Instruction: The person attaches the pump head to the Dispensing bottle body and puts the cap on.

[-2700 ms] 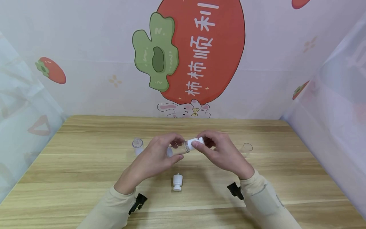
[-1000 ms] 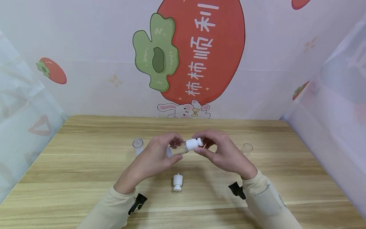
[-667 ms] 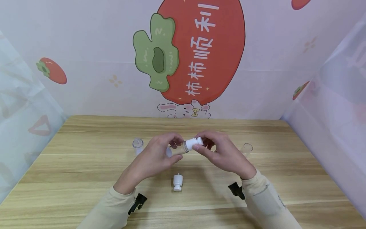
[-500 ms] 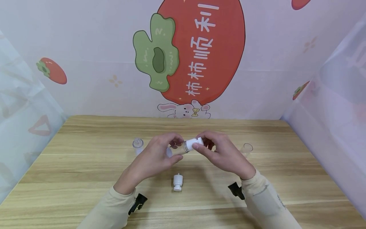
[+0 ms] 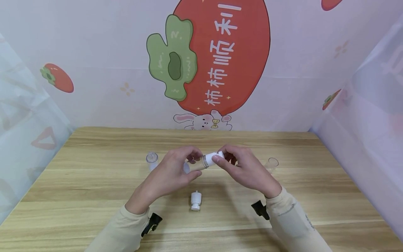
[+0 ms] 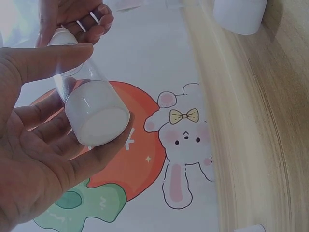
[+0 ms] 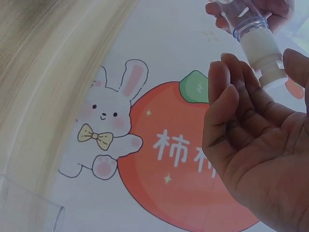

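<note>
My left hand (image 5: 170,169) grips a clear pump bottle (image 5: 197,165) around its body. The bottle is tilted, its white base (image 6: 96,118) in the palm and its neck pointing right. On the neck sits a white pump top (image 5: 210,159), which my right hand (image 5: 247,169) holds between thumb and fingers. The right wrist view shows the pump top's collar (image 7: 259,44) against the bottle's threaded-looking rim. Whether the collar is fully seated cannot be told. A second white pump top (image 5: 196,201) lies on the table below the hands.
Another clear bottle (image 5: 152,158) stands behind my left hand, partly covered by it. At the right a transparent cap or cup (image 5: 272,164) rests on the wooden table (image 5: 315,196). A printed cloth (image 5: 104,105) rises behind the table's back edge.
The right thumb and fingers have shifted back and forth on the pump top: off its collar a second ago, on it again now. The left hand and bottle stay in place.
</note>
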`<action>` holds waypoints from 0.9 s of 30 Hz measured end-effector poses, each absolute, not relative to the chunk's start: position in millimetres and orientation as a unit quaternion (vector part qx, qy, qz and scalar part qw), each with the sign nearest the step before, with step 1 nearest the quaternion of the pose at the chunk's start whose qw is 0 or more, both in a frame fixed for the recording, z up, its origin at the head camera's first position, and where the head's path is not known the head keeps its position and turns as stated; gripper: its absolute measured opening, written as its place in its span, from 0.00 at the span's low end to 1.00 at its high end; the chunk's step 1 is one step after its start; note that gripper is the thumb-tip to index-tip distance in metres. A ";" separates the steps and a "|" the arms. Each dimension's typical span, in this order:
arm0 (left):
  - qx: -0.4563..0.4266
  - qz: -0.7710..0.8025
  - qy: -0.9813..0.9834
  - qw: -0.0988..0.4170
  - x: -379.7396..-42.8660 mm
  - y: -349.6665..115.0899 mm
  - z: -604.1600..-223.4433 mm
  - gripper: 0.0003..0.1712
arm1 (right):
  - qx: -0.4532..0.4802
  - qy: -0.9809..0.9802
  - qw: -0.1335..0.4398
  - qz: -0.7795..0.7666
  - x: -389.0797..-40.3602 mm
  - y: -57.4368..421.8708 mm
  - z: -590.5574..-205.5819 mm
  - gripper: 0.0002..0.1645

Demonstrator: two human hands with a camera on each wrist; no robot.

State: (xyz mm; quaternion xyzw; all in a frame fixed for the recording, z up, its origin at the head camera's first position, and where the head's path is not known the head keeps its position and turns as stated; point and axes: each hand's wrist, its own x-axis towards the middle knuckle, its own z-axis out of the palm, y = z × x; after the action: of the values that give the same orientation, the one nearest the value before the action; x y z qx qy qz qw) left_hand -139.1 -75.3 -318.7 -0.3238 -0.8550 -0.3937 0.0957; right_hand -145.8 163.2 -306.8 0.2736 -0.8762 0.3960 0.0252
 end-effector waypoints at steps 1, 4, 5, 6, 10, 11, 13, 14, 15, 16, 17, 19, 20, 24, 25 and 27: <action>-0.324 -0.393 -0.855 0.096 -139.3 -75.3 -319.1 0.22 | 0.274 -0.875 0.024 0.399 -145.9 163.6 -306.7 0.07; -0.325 -0.395 -0.854 0.095 -139.9 -75.4 -319.8 0.21 | 0.279 -0.870 0.024 0.406 -145.8 165.0 -306.4 0.07; -0.326 -0.396 -0.853 0.095 -140.0 -75.5 -320.0 0.21 | 0.283 -0.868 0.024 0.408 -145.8 165.6 -306.3 0.08; -0.327 -0.396 -0.853 0.096 -140.0 -75.6 -320.1 0.21 | 0.287 -0.865 0.025 0.410 -145.8 166.1 -306.3 0.10; -0.329 -0.396 -0.852 0.096 -140.4 -75.7 -320.1 0.21 | 0.308 -0.857 0.031 0.413 -145.9 167.6 -305.9 0.18; -0.329 -0.396 -0.852 0.096 -140.4 -75.8 -320.1 0.21 | 0.313 -0.855 0.033 0.413 -145.9 167.8 -305.8 0.19; -0.327 -0.395 -0.853 0.095 -140.4 -75.9 -319.9 0.21 | 0.323 -0.849 0.034 0.416 -146.0 167.9 -305.7 0.21; -0.327 -0.394 -0.854 0.095 -140.3 -75.9 -319.7 0.21 | 0.328 -0.847 0.034 0.417 -146.1 168.0 -305.8 0.21; -0.326 -0.395 -0.854 0.094 -140.2 -76.0 -319.7 0.21 | 0.332 -0.844 0.033 0.419 -146.2 168.1 -305.6 0.21; -0.325 -0.395 -0.854 0.093 -140.2 -76.1 -319.6 0.21 | 0.337 -0.841 0.033 0.422 -146.2 168.3 -305.8 0.21; -0.324 -0.395 -0.855 0.092 -140.0 -76.1 -319.5 0.21 | 0.341 -0.839 0.032 0.423 -146.4 168.5 -306.1 0.22; -0.321 -0.396 -0.855 0.090 -139.8 -76.1 -319.4 0.21 | 0.347 -0.835 0.031 0.426 -146.8 168.7 -306.5 0.21; -0.320 -0.397 -0.856 0.089 -139.9 -76.0 -319.3 0.21 | 0.350 -0.833 0.031 0.428 -147.1 168.9 -306.8 0.21; -0.317 -0.396 -0.857 0.088 -139.9 -76.2 -319.5 0.21 | 0.359 -0.827 0.030 0.432 -148.1 168.9 -307.6 0.18; -0.318 -0.396 -0.857 0.088 -140.0 -76.3 -319.6 0.21 | 0.359 -0.827 0.030 0.432 -148.2 168.8 -307.8 0.18; -0.320 -0.394 -0.857 0.089 -140.0 -76.3 -319.4 0.21 | 0.359 -0.827 0.029 0.431 -148.4 168.5 -308.1 0.17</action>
State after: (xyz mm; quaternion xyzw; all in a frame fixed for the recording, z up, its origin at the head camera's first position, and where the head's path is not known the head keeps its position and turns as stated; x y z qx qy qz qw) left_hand -140.0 -76.3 -319.4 -0.3196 -0.8571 -0.3942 0.0887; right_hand -148.4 168.5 -308.1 0.3594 -0.8269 0.4315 0.0294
